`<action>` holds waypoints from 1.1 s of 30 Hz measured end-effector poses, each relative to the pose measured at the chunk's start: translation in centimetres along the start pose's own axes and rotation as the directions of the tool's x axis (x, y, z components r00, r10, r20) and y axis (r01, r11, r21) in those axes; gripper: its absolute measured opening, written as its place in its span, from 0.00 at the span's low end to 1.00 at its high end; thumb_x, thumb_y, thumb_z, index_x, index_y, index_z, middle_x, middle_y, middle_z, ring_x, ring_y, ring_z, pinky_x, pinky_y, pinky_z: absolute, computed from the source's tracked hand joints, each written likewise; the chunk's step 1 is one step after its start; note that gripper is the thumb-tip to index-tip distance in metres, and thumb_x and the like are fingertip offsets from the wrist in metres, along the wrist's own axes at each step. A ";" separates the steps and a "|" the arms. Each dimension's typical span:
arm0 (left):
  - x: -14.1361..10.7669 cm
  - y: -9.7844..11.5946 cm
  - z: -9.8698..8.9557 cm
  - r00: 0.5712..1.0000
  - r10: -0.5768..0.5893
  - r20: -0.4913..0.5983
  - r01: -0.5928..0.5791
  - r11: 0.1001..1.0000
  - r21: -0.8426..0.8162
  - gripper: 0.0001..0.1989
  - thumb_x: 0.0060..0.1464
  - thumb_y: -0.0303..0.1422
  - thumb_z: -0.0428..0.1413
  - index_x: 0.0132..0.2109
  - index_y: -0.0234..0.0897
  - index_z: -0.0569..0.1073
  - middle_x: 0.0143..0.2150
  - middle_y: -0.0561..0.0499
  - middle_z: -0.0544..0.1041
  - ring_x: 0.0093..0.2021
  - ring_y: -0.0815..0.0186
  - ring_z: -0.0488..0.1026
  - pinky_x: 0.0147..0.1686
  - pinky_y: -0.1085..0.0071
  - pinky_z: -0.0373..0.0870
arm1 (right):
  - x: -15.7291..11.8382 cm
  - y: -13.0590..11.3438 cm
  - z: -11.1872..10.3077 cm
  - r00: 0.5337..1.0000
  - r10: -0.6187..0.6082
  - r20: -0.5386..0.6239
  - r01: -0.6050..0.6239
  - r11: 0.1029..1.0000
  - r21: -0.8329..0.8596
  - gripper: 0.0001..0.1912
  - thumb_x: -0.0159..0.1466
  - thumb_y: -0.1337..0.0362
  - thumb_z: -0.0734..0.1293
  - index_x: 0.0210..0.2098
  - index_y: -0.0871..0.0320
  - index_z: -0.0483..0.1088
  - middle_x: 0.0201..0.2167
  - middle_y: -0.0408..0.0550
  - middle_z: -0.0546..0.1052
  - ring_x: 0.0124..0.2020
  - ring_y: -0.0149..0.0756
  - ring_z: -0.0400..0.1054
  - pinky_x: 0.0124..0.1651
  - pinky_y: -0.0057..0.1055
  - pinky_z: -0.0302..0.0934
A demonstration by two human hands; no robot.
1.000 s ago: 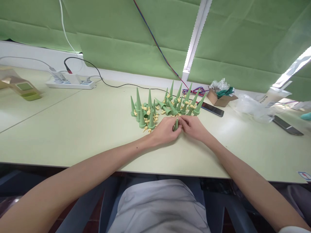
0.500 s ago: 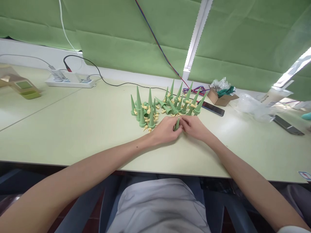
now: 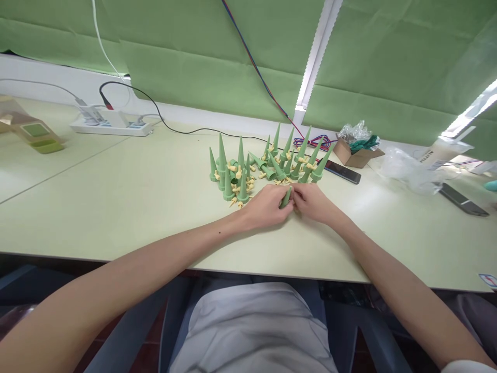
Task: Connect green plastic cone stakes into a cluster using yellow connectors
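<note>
Held green cone leans further to the right than a second ago, when it stood nearly upright between the hands; both hands keep to about the same spot on the table, the whole view having shifted slightly.

Left hand: fingers closed around the cone, clamped on its body, tip showing above thumb and forefinger. Base hidden by the hand. Right hand: fingertips drawn together, meeting the left fingers just beside the cone on its right. Whether they pinch anything, cannot tell; the contact is covered.

Position of the held cone: near side of the cluster, low over the table. Behind and left of it, standing green cones in two loose groups, some with small yellow parts around and among them. Between the groups, a tipped green cone with its open end toward the hands.

Beyond the right hand: dark phone flat, near the right group; cardboard box behind it, holding clear plastic and dark green material. Bundled red-and-blue cable near the wall. Far left, white power strip with plugs seated.
</note>
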State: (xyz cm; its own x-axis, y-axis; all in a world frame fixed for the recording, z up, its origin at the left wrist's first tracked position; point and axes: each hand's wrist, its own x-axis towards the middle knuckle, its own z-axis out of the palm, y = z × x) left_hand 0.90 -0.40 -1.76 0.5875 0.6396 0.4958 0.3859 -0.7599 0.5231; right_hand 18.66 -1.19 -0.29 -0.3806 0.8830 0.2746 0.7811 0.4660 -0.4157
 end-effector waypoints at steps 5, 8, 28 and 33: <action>0.1 0.2 -0.1 1.000 0.004 0.010 -0.004 1.000 0.010 0.16 0.54 0.26 0.53 0.25 0.41 0.53 0.20 0.55 0.62 0.23 0.69 0.59 0.27 0.66 0.55 | -0.1 0.0 -0.2 1.000 -0.010 0.004 0.010 1.000 -0.009 0.12 0.61 0.71 0.57 0.22 0.53 0.56 0.19 0.44 0.68 0.22 0.34 0.56 0.30 0.32 0.48; 0.1 0.3 -0.2 1.000 -0.009 0.030 0.009 1.000 0.006 0.14 0.53 0.26 0.54 0.26 0.40 0.55 0.21 0.55 0.63 0.23 0.68 0.59 0.27 0.66 0.55 | -0.2 0.1 -0.3 1.000 -0.018 0.013 0.018 1.000 0.001 0.12 0.60 0.71 0.57 0.22 0.54 0.58 0.18 0.45 0.68 0.22 0.35 0.57 0.31 0.33 0.49; -0.2 0.2 -0.6 0.987 0.114 0.111 -0.123 0.990 0.076 0.08 0.61 0.27 0.47 0.40 0.37 0.72 0.39 0.47 0.78 0.34 0.63 0.70 0.34 0.66 0.62 | 0.2 -0.1 0.1 0.997 0.071 -0.035 -0.058 0.957 0.283 0.09 0.56 0.66 0.58 0.19 0.54 0.57 0.17 0.40 0.62 0.23 0.32 0.54 0.29 0.31 0.48; -0.3 0.3 -0.5 0.994 0.090 0.064 -0.093 0.995 0.040 0.09 0.62 0.28 0.48 0.42 0.36 0.73 0.38 0.47 0.78 0.34 0.64 0.71 0.35 0.66 0.63 | 0.1 0.0 0.3 0.994 0.112 -0.017 -0.097 0.921 0.378 0.13 0.62 0.64 0.58 0.20 0.54 0.58 0.14 0.38 0.59 0.20 0.30 0.52 0.26 0.30 0.47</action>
State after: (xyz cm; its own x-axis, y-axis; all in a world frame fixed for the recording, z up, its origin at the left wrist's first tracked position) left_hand 0.50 -0.76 -1.38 0.6644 0.5595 0.4956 0.3578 -0.8203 0.4462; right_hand 18.48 -1.06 -0.56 -0.2820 0.9286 0.2412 0.5690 0.3643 -0.7372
